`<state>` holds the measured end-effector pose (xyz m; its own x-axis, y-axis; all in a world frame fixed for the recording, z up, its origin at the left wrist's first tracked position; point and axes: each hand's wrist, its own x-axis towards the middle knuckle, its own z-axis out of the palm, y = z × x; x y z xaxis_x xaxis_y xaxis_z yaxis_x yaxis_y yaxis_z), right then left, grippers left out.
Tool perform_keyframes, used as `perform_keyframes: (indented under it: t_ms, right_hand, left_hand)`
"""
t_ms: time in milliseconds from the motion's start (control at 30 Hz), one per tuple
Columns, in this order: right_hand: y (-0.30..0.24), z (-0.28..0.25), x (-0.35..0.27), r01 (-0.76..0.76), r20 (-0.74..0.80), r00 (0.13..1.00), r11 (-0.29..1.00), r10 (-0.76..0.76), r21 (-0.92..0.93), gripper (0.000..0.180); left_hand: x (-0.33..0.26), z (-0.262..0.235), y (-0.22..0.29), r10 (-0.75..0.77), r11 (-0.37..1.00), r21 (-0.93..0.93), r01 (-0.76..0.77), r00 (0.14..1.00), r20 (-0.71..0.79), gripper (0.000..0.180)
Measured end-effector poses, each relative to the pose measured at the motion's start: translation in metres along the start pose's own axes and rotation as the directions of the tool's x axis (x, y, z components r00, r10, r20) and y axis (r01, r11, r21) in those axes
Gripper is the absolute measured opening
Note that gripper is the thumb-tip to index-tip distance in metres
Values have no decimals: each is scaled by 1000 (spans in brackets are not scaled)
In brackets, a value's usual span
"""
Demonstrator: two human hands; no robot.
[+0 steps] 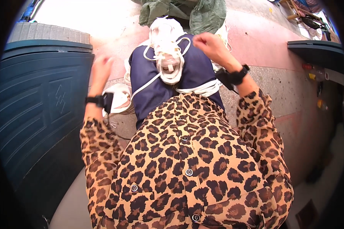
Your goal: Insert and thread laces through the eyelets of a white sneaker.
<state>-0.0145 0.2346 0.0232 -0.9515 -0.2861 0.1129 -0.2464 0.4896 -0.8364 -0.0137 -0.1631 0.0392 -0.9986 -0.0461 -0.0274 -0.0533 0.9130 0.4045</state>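
Note:
A white lace-up sneaker (171, 70) rests across my thighs, its heel toward me and its loose laces looping out on both sides. My right hand (213, 46) is raised just right of the sneaker, fingers curled closed beside a lace loop; whatever they hold, if anything, is hidden. Out to the left, apart from the sneaker, my left hand (101, 69) is lifted, its fingers smeared by motion and bright light. A bundle of white shoelaces (202, 88) lies over my lap, and one strand crosses my left thigh.
Another white shoe (117, 95) sits on the floor by my left leg. A green woven sack (207, 19) stands beyond my knees. To the left is a dark blue panelled door (46, 91); another dark panel edge (313, 51) juts in at right.

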Motion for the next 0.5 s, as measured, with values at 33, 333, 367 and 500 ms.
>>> perform_keyframes:
  t_ms: [33, 333, 367, 500]
  right_hand:
    - [6, -5, -18, -55, 92, 994, 998, 54, 6, 13]
    - [-20, 41, -82, 330, 438, 887, 866, -148, -376, 8]
    - [-18, 45, -82, 321, 434, 891, 864, -136, -387, 8]
    - [-19, 55, -68, 468, 600, 792, 746, -115, -474, 15]
  left_hand:
    - [-19, -9, -31, 18, 973, 229, -15, 1000, -11, 24]
    - [-185, -1, -176, -518, 830, 179, 528, 849, -101, 42]
    - [-172, -1, -159, -510, 837, 174, 518, 855, -92, 42]
    - [-147, -19, -160, -683, 730, 33, 683, 731, -16, 27]
